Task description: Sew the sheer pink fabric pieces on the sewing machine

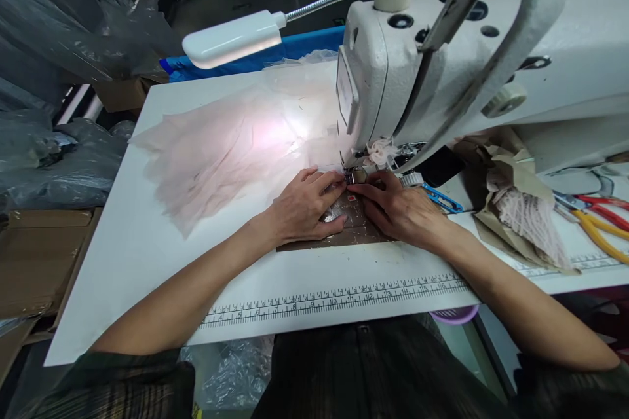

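Industrial sewing machine point(378, 72), white, head at centre right of the view, its presser foot point(348, 177) low over the bed; pale pink tulle point(211, 150), sheer and loosely creased, spread across the white table point(113, 229) to the left of the machine, its right-hand portion running toward the needle area; left hand point(309, 206), palm down just left of the presser foot, fingers extended with the thumb set apart, an open hand with its fingertips close beside the foot; right hand point(398, 209), on the other side of the foot, index finger extended toward it, remaining fingers bent, whether it grips any cloth cannot be told; brown plate point(339, 239), worn and shiny in places, partly beneath both hands; printed ruler strip point(334, 301), along the near table edge; small tuft of pink material point(381, 152), lodged on the machine above the foot; white lamp point(233, 39), lit, on a flexible metal neck, over the tulle; blue thread snips point(442, 198), just beyond the right hand, near a dark flat object point(441, 167); brown paper point(523, 173), crumpled, with pink lace-like trim point(533, 219); red- and yellow-handled tools point(602, 219), at far right; cardboard box point(46, 262), left of the table.
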The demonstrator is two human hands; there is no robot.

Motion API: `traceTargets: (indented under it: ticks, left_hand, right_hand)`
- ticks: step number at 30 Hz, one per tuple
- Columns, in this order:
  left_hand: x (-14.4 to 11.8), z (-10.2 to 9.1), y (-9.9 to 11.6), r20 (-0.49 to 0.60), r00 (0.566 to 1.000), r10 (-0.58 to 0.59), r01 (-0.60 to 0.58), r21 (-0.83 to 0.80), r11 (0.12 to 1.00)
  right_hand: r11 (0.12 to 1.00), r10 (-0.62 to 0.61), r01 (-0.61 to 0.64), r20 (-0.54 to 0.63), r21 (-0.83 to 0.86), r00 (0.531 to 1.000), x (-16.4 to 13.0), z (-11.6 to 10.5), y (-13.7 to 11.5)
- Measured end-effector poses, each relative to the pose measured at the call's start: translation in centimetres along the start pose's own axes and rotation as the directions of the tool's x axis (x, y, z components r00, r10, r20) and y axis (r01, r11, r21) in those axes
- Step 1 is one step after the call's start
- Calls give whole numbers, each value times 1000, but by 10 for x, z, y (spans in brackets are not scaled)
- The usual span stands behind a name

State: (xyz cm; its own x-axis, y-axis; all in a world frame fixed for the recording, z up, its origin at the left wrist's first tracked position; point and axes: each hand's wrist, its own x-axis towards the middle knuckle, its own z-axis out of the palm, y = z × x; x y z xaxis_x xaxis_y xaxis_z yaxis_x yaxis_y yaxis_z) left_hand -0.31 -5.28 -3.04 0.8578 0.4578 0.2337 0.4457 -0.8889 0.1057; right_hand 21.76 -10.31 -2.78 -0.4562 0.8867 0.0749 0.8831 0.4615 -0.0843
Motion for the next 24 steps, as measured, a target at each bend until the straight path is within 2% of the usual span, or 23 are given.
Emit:
traceTargets:
  ticks: [3,6,9,12,17,22,24]
  left_hand:
    - [0,1,-5,-22,1000,12,-12,-21,1000]
    - [1,2,-9,-38,999,9,-10,-36,999]
    - [2,3,-11,-48,999,4,-7,-60,998]
    - [3,5,-14,-50,999,6,-10,-82,997]
    - [2,7,-17,-66,998,11,-18,-102,995]
    - [2,8,-18,-68,998,0,-8,-117,993]
    - [2,7,-18,-65,998,-4,-4,-117,993]
  right_hand:
    - [998,28,-29,8,51,1000,-1,0,2]
    - [967,37,-31,-18,252,999,-3,-2,11]
    - [872,5,25,-59,489,998,-2,-8,24]
    - [768,3,10,-20,640,1000,2,-11,35]
    - [670,181,-160,50,725,982,8,-4,42]
    - [552,240,-199,74,810,968,4,-3,37]
    - [557,265,-193,48,808,963,1,-3,34]
